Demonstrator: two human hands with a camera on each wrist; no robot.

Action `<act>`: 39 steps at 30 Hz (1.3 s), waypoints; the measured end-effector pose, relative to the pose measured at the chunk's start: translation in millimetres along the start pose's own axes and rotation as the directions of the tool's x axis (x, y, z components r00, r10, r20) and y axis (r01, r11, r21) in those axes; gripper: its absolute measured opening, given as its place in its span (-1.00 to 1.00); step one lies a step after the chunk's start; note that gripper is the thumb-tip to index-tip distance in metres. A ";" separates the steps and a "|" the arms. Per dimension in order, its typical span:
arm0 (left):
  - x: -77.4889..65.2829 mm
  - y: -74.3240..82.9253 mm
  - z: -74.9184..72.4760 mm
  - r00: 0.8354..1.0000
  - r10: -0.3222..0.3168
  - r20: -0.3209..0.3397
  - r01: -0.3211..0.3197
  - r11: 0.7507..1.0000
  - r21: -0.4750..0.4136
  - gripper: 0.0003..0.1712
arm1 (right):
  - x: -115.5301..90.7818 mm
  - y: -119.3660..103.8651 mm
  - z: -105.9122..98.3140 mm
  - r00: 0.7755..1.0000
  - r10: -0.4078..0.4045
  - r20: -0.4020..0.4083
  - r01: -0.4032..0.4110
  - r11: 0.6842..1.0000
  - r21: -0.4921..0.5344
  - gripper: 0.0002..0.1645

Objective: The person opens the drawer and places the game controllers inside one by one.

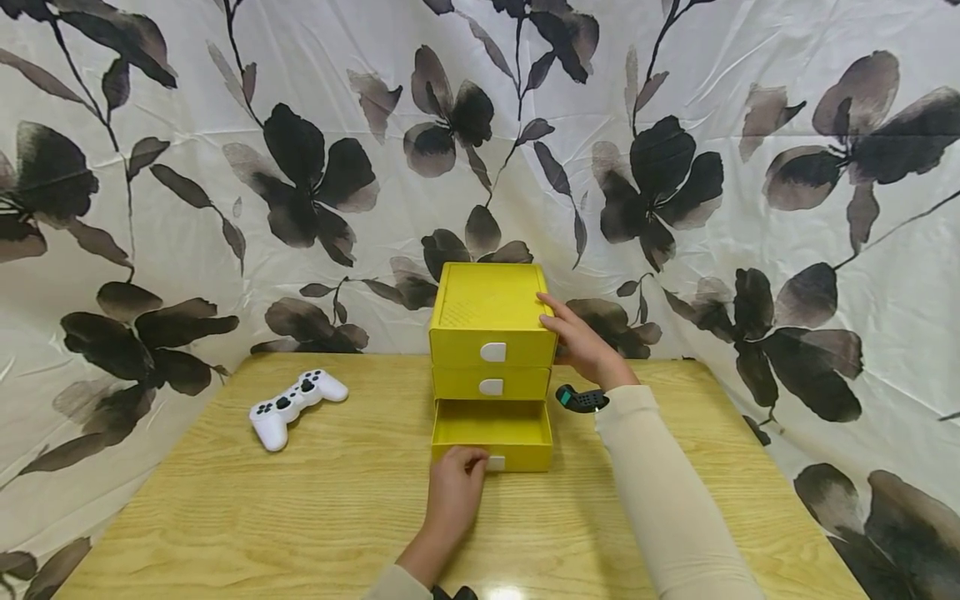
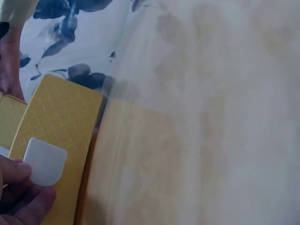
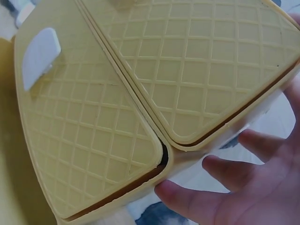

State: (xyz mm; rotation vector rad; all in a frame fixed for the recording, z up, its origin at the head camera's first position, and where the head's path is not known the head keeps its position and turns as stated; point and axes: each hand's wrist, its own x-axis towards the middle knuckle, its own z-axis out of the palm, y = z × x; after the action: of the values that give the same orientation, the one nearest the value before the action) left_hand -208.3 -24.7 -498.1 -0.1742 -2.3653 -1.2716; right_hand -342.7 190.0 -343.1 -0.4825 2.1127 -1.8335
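A yellow three-drawer box stands at the back middle of the wooden table, each drawer with a white tab handle. Its bottom drawer is pulled out, and the inside floor shows. At the front of that drawer, my left hand pinches the white handle between thumb and fingers. My right hand rests against the box's right side, with fingertips over the top edge. In the right wrist view, the spread fingers lie along the side, beside the shut upper drawers.
A white game controller lies on the table to the left of the box. Behind the table hangs a white cloth with dark flowers. A black wrist device shows at my right wrist.
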 end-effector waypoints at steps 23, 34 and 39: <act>11.6 0.8 -36.7 0.985 -0.063 0.163 0.061 0.998 0.018 -0.92 | 12.6 18.7 -3.4 0.999 -0.029 -0.022 0.030 0.998 0.050 -0.28; 26.4 -9.2 -65.0 0.996 -0.045 0.082 0.045 0.999 0.009 -0.89 | 13.0 20.2 -5.2 0.999 -0.028 -0.022 0.028 0.999 0.030 -0.28; 39.2 -18.5 -79.5 0.999 -0.038 0.027 0.037 0.998 0.048 -0.88 | 14.4 20.9 -6.6 0.999 -0.031 -0.017 0.032 0.999 0.022 -0.27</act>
State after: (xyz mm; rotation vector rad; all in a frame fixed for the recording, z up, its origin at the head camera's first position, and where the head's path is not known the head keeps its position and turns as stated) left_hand -223.3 -104.0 -457.1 -0.1346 -2.4307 -1.2364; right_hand -359.6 192.2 -363.1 -0.5001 2.1044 -1.8824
